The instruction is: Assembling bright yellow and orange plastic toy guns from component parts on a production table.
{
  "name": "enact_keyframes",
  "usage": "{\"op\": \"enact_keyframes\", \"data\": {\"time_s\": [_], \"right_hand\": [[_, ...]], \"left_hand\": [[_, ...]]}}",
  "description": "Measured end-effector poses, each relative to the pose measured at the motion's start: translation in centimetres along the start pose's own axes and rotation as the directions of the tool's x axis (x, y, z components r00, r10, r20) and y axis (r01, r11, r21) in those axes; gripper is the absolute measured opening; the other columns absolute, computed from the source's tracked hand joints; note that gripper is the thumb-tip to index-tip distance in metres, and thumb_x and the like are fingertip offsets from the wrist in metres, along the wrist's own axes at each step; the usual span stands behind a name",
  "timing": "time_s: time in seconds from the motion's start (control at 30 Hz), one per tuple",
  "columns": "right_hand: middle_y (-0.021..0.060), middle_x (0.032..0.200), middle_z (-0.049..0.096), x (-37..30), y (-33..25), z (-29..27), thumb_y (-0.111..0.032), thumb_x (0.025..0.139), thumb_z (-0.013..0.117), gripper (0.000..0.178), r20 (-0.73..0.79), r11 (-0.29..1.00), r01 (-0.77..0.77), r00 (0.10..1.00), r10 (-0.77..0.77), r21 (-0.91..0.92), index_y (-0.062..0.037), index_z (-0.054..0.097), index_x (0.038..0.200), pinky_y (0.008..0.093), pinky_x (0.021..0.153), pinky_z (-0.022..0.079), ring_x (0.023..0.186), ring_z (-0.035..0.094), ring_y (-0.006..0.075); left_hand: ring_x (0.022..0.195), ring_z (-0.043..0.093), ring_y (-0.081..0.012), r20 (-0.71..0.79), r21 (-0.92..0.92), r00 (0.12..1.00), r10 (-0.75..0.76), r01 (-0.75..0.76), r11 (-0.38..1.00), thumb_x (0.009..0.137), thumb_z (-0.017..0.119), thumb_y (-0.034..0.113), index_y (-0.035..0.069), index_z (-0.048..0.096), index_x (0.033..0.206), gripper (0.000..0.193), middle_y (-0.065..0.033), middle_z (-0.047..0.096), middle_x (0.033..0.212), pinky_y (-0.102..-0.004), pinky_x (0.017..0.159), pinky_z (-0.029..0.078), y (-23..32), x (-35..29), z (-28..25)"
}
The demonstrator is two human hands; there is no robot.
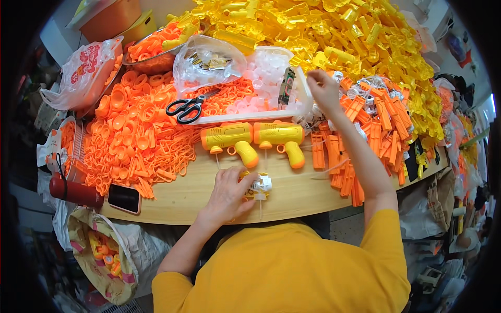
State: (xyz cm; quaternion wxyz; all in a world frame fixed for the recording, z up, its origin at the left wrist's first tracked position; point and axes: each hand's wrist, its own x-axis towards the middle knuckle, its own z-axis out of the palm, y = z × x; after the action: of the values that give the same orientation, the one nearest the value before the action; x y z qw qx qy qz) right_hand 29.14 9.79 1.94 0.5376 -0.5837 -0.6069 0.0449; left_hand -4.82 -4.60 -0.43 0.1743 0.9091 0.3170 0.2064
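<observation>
Close to the front edge of the table, my left hand (228, 194) is closed around a yellow toy gun shell with a white mechanism (260, 184) in it. My fingers and palm hide much of the shell. My right hand (323, 89) is raised at the right end of a white tray (250, 117), by the heap of orange parts with white pieces (373, 112). Its fingers are curled together, and whatever they hold is too small to make out. Between my hands and the tray lie two yellow-and-orange toy guns (229, 136) side by side.
Orange rings and cups (133, 120) cover the left; yellow shells (334, 36) heap at the back. Scissors (187, 108) rest on the tray's left edge, near a plastic bag (206, 62). A phone (124, 198), a red flask (76, 192) and a sack (128, 250) are front left.
</observation>
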Motion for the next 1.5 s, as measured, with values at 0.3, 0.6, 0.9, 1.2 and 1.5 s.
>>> {"op": "enact_keyframes", "data": {"time_s": [0.3, 0.6, 0.9, 1.2, 1.5], "right_hand": [[0.0195, 0.096, 0.067, 11.2, 10.1, 3.0, -0.040, 0.080, 0.061, 0.043, -0.012, 0.658, -0.230, 0.948, 0.318, -0.717, -0.0049, 0.065, 0.105, 0.0421, 0.081, 0.049, 0.093, 0.063, 0.0355], [0.0184, 0.093, 0.067, 11.7, 11.0, 2.9, -0.040, 0.080, 0.059, 0.037, -0.191, 0.744, -0.450, 0.891, 0.412, -0.494, -0.0064, 0.069, 0.094, 0.0429, 0.079, 0.050, 0.090, 0.064, 0.0362], [0.0198, 0.079, 0.065, 11.0, 8.9, -1.1, -0.031, 0.085, 0.054, 0.031, -0.530, 0.799, -0.483, 0.809, 0.252, -0.358, -0.0007, 0.055, 0.089, 0.0466, 0.073, 0.047, 0.079, 0.063, 0.0384], [0.0080, 0.069, 0.060, 1.8, -4.3, -0.4, -0.019, 0.091, 0.053, 0.015, 0.202, 0.568, -0.609, 0.760, 0.618, 0.554, -0.0043, 0.052, 0.090, 0.0228, 0.042, 0.039, 0.049, 0.048, 0.0089], [0.0012, 0.070, 0.057, -14.6, -16.8, 6.0, -0.022, 0.091, 0.055, 0.015, 0.908, -0.021, -0.939, 0.326, 0.263, 0.343, -0.0093, 0.058, 0.098, 0.0210, 0.050, 0.040, 0.052, 0.048, 0.0055]], "left_hand": [[0.106, 0.047, -0.0300, -0.023, -0.024, 0.998, -0.053, 0.053, 0.998, 0.065, 0.076, 0.021, 0.009, 0.052, 0.118, 0.059, -0.0149, 0.046, 0.117, -0.0430, 0.094, 0.033, 0.4, 0.3, 0.2], [0.105, 0.046, -0.0315, -0.033, -0.054, 0.999, -0.042, 0.040, 0.998, 0.066, 0.075, 0.020, 0.009, 0.052, 0.119, 0.058, -0.0157, 0.044, 0.120, -0.0443, 0.095, 0.032, 0.3, 1.2, 0.9], [0.112, 0.043, -0.0303, -0.007, -0.057, 0.999, -0.041, 0.040, 0.998, 0.065, 0.077, 0.021, 0.009, 0.050, 0.121, 0.064, -0.0162, 0.043, 0.120, -0.0489, 0.096, 0.029, 0.7, 1.0, 1.2], [0.109, 0.050, -0.0298, -0.423, -0.300, 0.895, -0.144, 0.011, 0.954, 0.073, 0.074, 0.013, 0.003, 0.052, 0.119, 0.051, -0.0160, 0.049, 0.119, -0.0381, 0.091, 0.042, -0.2, 2.3, -2.2], [0.108, 0.051, -0.0159, -0.515, -0.821, 0.722, -0.461, -0.263, 0.506, 0.088, 0.063, 0.013, 0.003, 0.033, 0.135, 0.057, -0.0081, 0.048, 0.122, -0.0279, 0.091, 0.042, -4.2, 5.2, -3.5]]}}
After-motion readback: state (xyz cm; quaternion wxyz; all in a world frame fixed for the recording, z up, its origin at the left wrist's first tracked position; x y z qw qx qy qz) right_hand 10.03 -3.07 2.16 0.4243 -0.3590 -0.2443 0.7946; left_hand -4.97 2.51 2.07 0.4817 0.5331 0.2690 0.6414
